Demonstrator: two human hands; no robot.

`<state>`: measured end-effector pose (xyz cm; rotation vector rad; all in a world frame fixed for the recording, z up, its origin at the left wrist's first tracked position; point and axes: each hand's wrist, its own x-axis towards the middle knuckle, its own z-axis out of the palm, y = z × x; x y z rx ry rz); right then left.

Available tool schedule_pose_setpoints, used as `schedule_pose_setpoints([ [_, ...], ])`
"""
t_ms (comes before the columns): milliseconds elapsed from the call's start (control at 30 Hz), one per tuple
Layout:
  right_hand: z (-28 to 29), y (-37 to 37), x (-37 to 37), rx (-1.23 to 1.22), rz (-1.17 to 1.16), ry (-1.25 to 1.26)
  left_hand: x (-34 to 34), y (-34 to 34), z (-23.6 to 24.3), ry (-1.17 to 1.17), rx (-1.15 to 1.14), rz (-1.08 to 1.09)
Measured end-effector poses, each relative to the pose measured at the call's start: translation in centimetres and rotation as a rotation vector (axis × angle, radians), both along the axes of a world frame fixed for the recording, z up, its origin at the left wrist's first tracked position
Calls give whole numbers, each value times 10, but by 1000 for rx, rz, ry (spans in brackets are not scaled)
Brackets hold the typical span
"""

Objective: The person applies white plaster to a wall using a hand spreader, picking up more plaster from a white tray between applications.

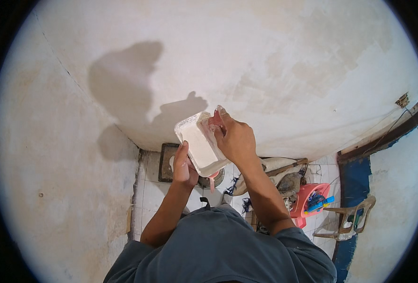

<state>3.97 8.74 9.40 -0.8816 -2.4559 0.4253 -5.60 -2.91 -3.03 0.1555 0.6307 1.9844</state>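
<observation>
My left hand (184, 169) grips a rectangular white tray (179, 128) by its near left side, thumb on the rim. White paste, smooth on top, lies in the tray, which tilts a little. In my right hand (238, 140) is a red putty scraper (214, 120), held between thumb and fingers at the tray's right edge. White smears mark the scraper and my right fingertips. Whether its blade touches the paste is hidden by my hand.
A patchy white wall (284, 61) stands ahead, meeting another wall at the left corner. On the tiled floor are a dark square tray (165, 162), a crumpled sack (270, 165), a pink plastic stool (301, 200) with blue items, and a brown plastic chair (367, 207).
</observation>
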Motion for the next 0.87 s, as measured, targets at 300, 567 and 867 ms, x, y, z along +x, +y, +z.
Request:
schedule_pose_setpoints([
  [300, 7, -2, -2, 74, -49, -88, 1, -2, 1, 16, 10, 0],
  [567, 5, -3, -2, 45, -92, -48, 6, -3, 16, -39, 2, 38],
  [867, -6, 9, -4, -30, -71, -32, 1, -2, 3, 6, 64, 56],
])
